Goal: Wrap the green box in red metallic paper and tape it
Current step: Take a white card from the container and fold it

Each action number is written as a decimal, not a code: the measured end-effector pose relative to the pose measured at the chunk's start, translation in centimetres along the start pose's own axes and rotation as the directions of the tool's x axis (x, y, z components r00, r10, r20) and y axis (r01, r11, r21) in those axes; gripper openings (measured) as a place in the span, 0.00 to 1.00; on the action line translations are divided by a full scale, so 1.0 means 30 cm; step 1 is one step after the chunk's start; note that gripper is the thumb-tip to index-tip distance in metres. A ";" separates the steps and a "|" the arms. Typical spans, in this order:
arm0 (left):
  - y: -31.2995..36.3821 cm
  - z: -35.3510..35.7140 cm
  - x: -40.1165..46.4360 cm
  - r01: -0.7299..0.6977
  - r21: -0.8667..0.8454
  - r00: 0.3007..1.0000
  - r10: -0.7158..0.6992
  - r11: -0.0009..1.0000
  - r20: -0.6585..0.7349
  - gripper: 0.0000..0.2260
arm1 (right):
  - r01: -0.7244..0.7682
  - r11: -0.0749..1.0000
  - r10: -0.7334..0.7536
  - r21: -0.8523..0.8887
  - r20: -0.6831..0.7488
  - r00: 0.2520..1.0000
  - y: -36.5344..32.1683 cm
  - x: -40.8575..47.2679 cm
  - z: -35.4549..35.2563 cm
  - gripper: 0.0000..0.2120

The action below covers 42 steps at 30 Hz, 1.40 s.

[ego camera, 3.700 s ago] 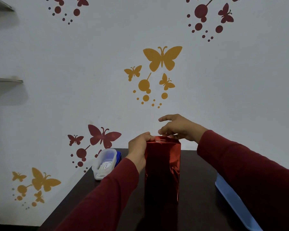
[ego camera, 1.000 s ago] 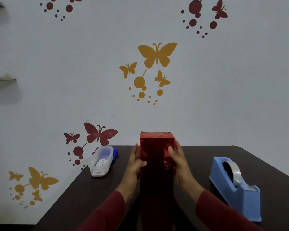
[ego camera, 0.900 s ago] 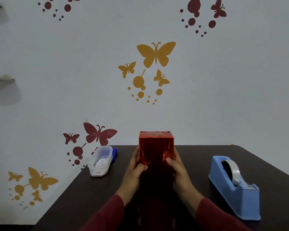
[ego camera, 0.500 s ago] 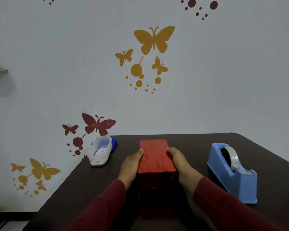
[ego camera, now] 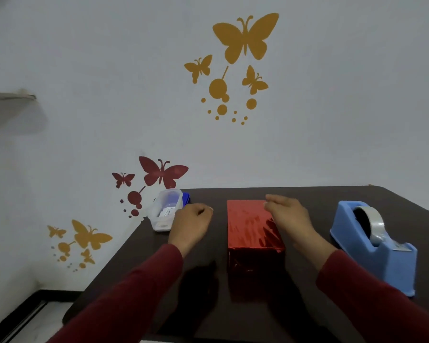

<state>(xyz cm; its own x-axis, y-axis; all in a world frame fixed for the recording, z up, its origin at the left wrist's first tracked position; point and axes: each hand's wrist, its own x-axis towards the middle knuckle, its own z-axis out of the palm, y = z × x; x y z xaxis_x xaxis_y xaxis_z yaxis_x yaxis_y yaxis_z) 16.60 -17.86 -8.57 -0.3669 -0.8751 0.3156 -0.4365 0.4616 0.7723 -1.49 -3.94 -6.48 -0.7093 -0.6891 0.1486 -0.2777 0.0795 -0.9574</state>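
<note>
The box (ego camera: pixel 252 226), fully covered in red metallic paper, lies flat on the dark table (ego camera: pixel 245 318) in the middle of the view. No green shows. My left hand (ego camera: pixel 191 222) hovers to the left of it, fingers loosely curled, holding nothing and apart from the box. My right hand (ego camera: pixel 286 215) is over the box's far right edge with fingers extended; I cannot tell whether it touches the paper. A blue tape dispenser (ego camera: pixel 374 246) with a roll of clear tape stands to the right.
A clear plastic container (ego camera: pixel 166 212) sits at the table's far left corner with a dark blue object (ego camera: pixel 186 197) behind it. A wall with butterfly stickers rises right behind the table. The table's left edge drops to the floor.
The box went from standing upright to lying flat on the table. Both hands let go of its sides and moved apart; the left hand pulled away to the left.
</note>
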 end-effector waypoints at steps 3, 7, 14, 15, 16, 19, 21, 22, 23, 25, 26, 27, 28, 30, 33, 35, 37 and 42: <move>-0.015 -0.113 0.071 -0.073 0.216 0.995 0.086 0.974 -0.049 0.13 | 0.132 0.991 -0.133 0.021 0.075 0.988 -0.062 -0.054 0.066 0.13; -0.037 -0.245 0.167 -0.146 0.553 0.986 0.165 0.820 0.015 0.09 | 0.139 0.980 -0.163 0.144 0.172 0.972 -0.109 -0.102 0.262 0.09; -0.183 -0.308 0.378 -0.197 0.878 0.972 -0.028 0.435 0.232 0.18 | -0.008 0.969 -0.060 0.246 0.265 0.962 -0.086 -0.101 0.603 0.10; -0.199 -0.301 0.399 -0.209 0.896 0.969 -0.044 0.391 0.245 0.20 | -0.017 0.972 -0.046 0.232 0.260 0.965 -0.072 -0.100 0.627 0.11; -0.213 -0.294 0.418 -0.221 0.913 0.965 -0.062 0.343 0.256 0.22 | -0.027 0.975 -0.030 0.222 0.251 0.968 -0.056 -0.098 0.645 0.11; -0.250 -0.266 0.473 -0.245 0.938 0.952 -0.123 0.244 0.280 0.25 | -0.082 0.978 0.035 0.190 0.240 0.970 0.023 -0.076 0.689 0.12; -0.266 -0.253 0.511 -0.265 0.930 0.930 -0.188 0.253 0.316 0.26 | -0.124 0.974 0.078 0.189 0.233 0.969 0.052 -0.058 0.703 0.11; -0.267 -0.247 0.522 -0.270 0.923 0.916 -0.222 0.273 0.334 0.26 | -0.122 0.975 0.079 0.185 0.224 0.971 0.060 -0.050 0.704 0.11; -0.275 -0.239 0.536 -0.268 0.918 0.904 -0.254 0.292 0.345 0.27 | -0.105 0.979 0.066 0.176 0.215 0.974 0.071 -0.039 0.710 0.11; -0.278 -0.225 0.548 -0.259 0.906 0.894 -0.272 0.335 0.356 0.26 | -0.070 0.985 0.037 0.158 0.202 0.979 0.078 -0.032 0.715 0.10; -0.283 -0.219 0.555 -0.254 0.896 0.903 -0.242 0.365 0.355 0.26 | -0.054 0.987 0.023 0.149 0.204 0.979 0.079 -0.031 0.718 0.10; -0.290 -0.217 0.560 -0.250 0.885 0.918 -0.196 0.393 0.346 0.25 | -0.037 0.989 0.007 0.142 0.206 0.978 0.082 -0.033 0.723 0.10; -0.293 -0.219 0.562 -0.250 0.876 0.933 -0.141 0.412 0.332 0.25 | -0.018 0.990 -0.011 0.137 0.207 0.978 0.084 -0.034 0.727 0.09; -0.315 -0.227 0.581 -0.259 0.863 0.951 -0.044 0.434 0.307 0.25 | 0.018 0.991 -0.045 0.131 0.208 0.977 0.087 -0.035 0.733 0.09; -0.348 -0.237 0.611 -0.233 0.837 0.968 0.034 0.495 0.249 0.23 | 0.028 0.986 -0.061 0.163 0.198 0.978 0.088 -0.026 0.733 0.08; -0.354 -0.246 0.616 -0.225 0.827 0.972 0.059 0.515 0.227 0.19 | 0.007 0.983 -0.043 0.185 0.194 0.980 0.089 -0.020 0.732 0.08; -0.348 -0.257 0.614 -0.229 0.821 0.973 0.085 0.523 0.217 0.13 | 0.001 0.981 -0.037 0.194 0.184 0.982 0.092 -0.016 0.731 0.07; -0.289 -0.323 0.545 -0.236 0.648 0.962 0.270 0.724 0.048 0.10 | 0.027 0.970 -0.062 0.242 0.139 0.988 0.090 -0.021 0.729 0.08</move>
<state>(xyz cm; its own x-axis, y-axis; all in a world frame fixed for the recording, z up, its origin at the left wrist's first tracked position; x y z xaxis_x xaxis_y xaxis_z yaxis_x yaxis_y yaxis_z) 22.34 -37.58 -4.76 -0.5100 -0.7099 0.4857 -0.7621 0.6347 0.1274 12.37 -19.06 -14.57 -0.5940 -0.7858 0.1722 -0.1316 -0.1162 -0.9845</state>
